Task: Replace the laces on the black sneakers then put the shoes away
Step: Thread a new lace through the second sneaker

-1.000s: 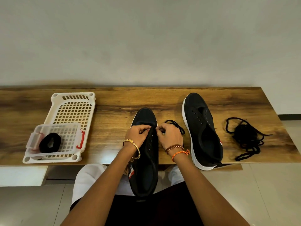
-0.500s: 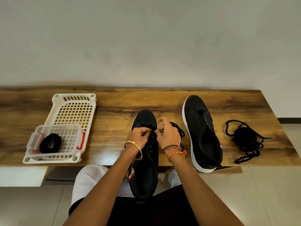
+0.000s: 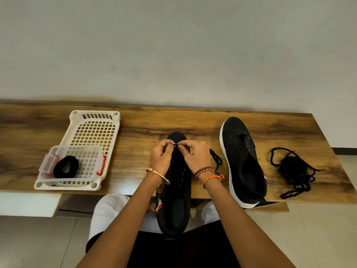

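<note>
The wooden worktop (image 3: 193, 120) runs along a pale wall, its near edge facing the person. Near the left end a white lattice tray (image 3: 92, 132) lies flat, and a smaller clear basket (image 3: 85, 157) sits on the tray's near part, holding a coiled black lace bundle (image 3: 66, 166).

The unlaced right-side sneaker (image 3: 243, 161), black with a white sole, lies toward the right end, toe to the far edge and heel overhanging the near edge. Between it and the right edge, a loose tangle of black laces (image 3: 293, 169) lies on the wood.

At the middle, the centre sneaker (image 3: 176, 190) points toe-first at the far edge, its heel hanging past the near edge over the person's lap. The left hand (image 3: 161, 157) and the right hand (image 3: 197, 156) meet over its front eyelets, each pinching the black lace end (image 3: 175, 144) between thumb and fingertips. More of that lace (image 3: 216, 158) loops onto the wood just beside the right wrist.

A gold bangle (image 3: 157, 174) circles the left wrist; braided brown and orange bands (image 3: 209, 176) circle the right.
</note>
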